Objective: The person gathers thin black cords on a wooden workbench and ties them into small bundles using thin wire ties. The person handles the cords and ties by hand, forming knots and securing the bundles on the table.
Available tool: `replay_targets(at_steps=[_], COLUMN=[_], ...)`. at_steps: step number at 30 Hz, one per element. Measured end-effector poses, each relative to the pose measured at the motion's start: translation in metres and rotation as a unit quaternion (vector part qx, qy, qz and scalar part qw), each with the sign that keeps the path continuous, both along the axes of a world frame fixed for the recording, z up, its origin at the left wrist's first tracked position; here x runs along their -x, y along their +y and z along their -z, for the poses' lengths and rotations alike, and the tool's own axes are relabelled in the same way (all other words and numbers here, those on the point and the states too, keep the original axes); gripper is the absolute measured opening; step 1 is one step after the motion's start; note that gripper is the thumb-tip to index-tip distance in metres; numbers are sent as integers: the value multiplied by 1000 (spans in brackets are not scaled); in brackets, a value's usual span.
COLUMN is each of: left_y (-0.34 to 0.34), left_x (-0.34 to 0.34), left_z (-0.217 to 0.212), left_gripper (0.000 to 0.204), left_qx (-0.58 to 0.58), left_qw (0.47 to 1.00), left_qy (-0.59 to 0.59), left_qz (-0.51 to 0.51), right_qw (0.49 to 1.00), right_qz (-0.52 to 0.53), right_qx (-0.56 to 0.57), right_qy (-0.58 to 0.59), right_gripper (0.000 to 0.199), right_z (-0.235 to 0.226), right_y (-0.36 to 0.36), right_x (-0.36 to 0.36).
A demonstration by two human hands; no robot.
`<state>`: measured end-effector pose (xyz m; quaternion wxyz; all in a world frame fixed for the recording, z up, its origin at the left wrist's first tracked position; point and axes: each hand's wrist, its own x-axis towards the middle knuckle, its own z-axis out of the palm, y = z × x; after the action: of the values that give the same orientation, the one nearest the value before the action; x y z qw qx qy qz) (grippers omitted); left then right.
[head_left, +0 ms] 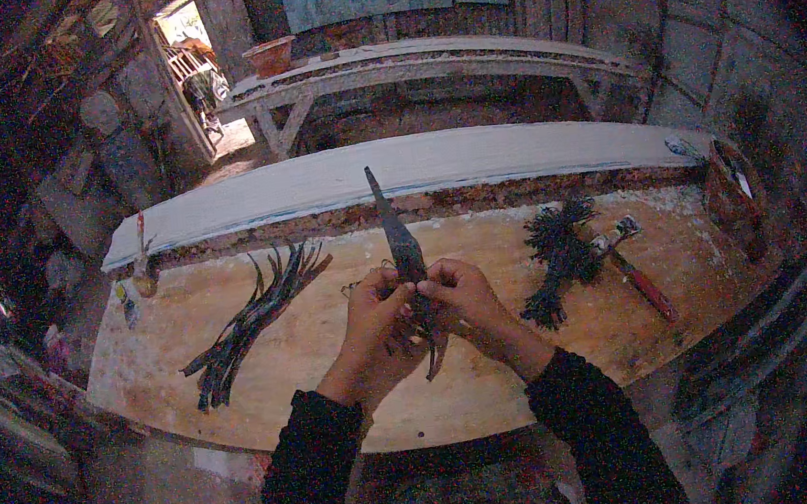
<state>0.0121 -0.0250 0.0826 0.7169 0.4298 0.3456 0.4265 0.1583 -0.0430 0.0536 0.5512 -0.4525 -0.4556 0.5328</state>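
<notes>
Both hands meet above the middle of the wooden board. They hold a dark, flat tapered strip (399, 237), whose narrow tip points up and away from me. My left hand (370, 324) is closed, thumb and fingers pinching the strip's lower part from the left. From the right, my right hand (472, 306) pinches it at the same height, also closed. Thin dark ends hang below the fingers; my hands partly hide them. A loose bundle of long black strips (261, 327) lies on the board to the left. Right of my hands rests a bunch of short, gathered dark strips (558, 262).
A red-handled tool (652, 293) with a pale metal head lies beside the dark bunch. The board (475, 409) ends at a raised white ledge (500, 152). A brown container (734, 189) stands at the right edge. Behind, a long bench (463, 55) carries an orange-brown pot (269, 57).
</notes>
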Motion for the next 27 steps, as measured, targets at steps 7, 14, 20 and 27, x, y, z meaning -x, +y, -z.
replay_targets(at_steps=[7,14,20,27], left_y=[21,30,29,38], left_x=[10,13,12,18], left_z=[27,34,34,50], left_gripper=[6,9,7,8], left_qx=[-80,-218,-223,-253], left_qw=[996,964,964,957], left_qy=[35,142,130,119], left_qz=[-15,-57,-58,-72], right_qw=[997,998,996,991], right_qz=[-22,-44,-57,-87], right_qx=[53,43,61,89], right_qy=[49,33,-42,47], right_gripper=[13,12,14,15], right_z=[-4,-14,-13,-31], right_y=[3,-9,-12,-22], right_x=[-1,2,3,9])
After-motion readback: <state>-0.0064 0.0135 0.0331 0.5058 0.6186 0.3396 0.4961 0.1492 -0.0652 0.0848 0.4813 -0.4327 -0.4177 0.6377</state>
